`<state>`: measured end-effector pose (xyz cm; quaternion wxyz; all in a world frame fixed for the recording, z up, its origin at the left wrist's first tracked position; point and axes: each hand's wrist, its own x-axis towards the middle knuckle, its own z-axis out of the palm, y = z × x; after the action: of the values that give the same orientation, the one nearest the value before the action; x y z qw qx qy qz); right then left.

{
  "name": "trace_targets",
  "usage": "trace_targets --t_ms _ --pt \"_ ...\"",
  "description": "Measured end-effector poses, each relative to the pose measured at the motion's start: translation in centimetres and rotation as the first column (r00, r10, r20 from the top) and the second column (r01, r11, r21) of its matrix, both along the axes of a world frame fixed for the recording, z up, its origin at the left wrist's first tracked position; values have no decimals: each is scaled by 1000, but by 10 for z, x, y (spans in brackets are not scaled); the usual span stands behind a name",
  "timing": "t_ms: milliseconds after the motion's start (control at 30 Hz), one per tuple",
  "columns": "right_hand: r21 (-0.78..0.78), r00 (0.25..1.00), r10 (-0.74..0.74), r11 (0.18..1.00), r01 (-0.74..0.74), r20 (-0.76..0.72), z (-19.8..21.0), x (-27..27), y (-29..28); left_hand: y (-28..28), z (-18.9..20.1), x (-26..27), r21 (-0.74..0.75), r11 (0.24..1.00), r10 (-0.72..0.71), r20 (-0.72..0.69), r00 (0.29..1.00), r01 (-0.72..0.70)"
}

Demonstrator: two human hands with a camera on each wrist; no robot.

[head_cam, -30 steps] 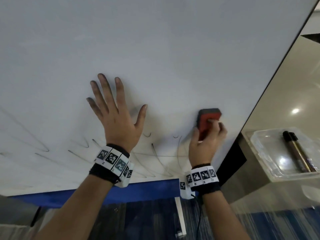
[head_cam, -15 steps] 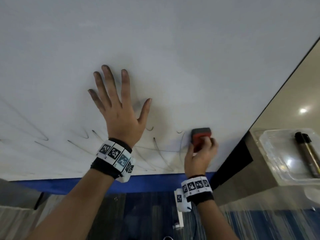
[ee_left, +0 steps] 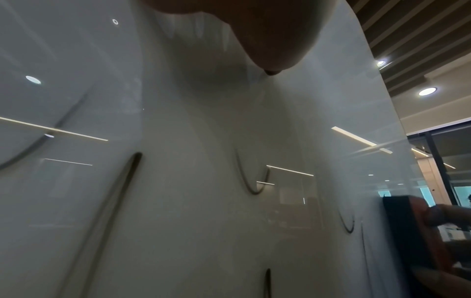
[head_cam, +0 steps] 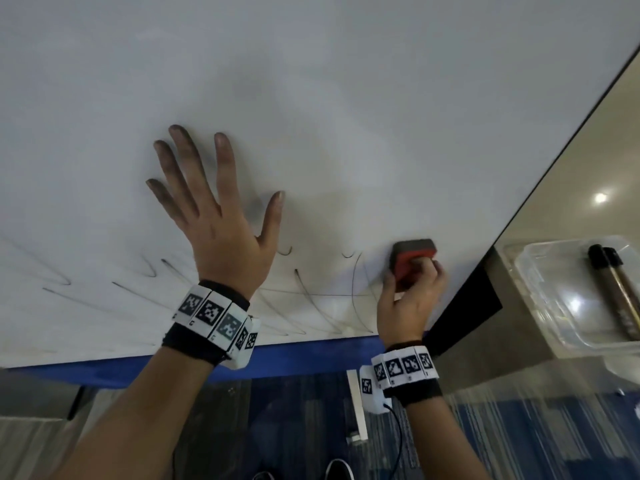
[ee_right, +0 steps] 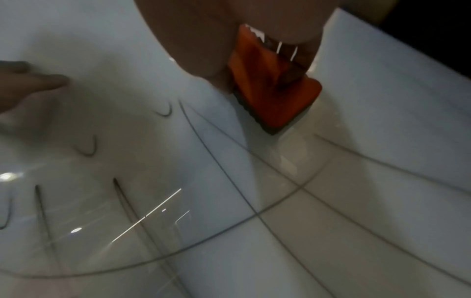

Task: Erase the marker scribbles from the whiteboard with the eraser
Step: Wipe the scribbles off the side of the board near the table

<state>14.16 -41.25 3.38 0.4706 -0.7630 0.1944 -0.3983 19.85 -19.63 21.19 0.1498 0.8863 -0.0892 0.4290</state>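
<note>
The white whiteboard [head_cam: 346, 116] fills the head view, with thin dark marker scribbles [head_cam: 311, 292] along its lower part. My right hand [head_cam: 410, 292] grips a red eraser with a dark felt face [head_cam: 412, 259] and presses it on the board near the lower right corner, just right of the scribbles. In the right wrist view the eraser [ee_right: 272, 94] sits above crossing lines [ee_right: 254, 181]. My left hand [head_cam: 214, 216] lies flat on the board with fingers spread, left of the eraser. The left wrist view shows curved marks [ee_left: 252, 181] and the eraser [ee_left: 418, 231] at right.
The board's dark right edge [head_cam: 554, 157] runs diagonally, with a blue strip [head_cam: 138, 370] along its bottom. A clear plastic tray [head_cam: 554, 306] at the right holds a dark marker [head_cam: 620, 296]. Carpeted floor lies below.
My right hand has slid the eraser down the board, from higher up to the edge of the scribbles. The left hand has stayed flat on the board.
</note>
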Motion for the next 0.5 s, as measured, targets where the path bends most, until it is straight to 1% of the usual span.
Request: trace_targets --t_ms 33,67,133,167,233,300,333,367,400,433,500 --pt "-23 1000 20 1000 -20 -7 -3 0 0 0 -2 1 3 1000 2 5 1000 -2" --pt "-13 1000 16 1000 -16 -2 -12 1 -7 1 -4 2 11 1000 6 11 1000 -6" --pt "119 999 -43 992 42 8 -37 2 -25 1 -8 5 23 1000 6 20 1000 -6" --pt "231 997 -77 970 81 -30 -57 1 -34 0 -9 6 22 1000 7 24 1000 -7" --pt "429 984 -117 888 163 -131 -92 -3 -43 -1 -12 7 16 1000 6 27 1000 -7" --pt "589 964 -101 774 231 -244 -117 -5 -47 -3 -15 7 9 1000 9 22 1000 -9" --pt "641 948 -74 721 265 -309 -130 -4 -50 -4 -17 7 6 1000 11 23 1000 -11" --pt "676 939 -55 679 285 -341 -143 -4 -53 -3 -17 6 3 1000 12 25 1000 -13" --pt "691 939 -39 667 280 -343 -152 -3 -56 -3 -18 5 5 1000 15 28 999 -15" --pt "683 938 -31 677 274 -345 -148 -2 -58 -3 -18 4 10 1000 17 31 999 -17" --pt "652 952 -84 710 265 -295 -120 -1 -52 -3 -19 3 12 1000 14 23 1000 -14"
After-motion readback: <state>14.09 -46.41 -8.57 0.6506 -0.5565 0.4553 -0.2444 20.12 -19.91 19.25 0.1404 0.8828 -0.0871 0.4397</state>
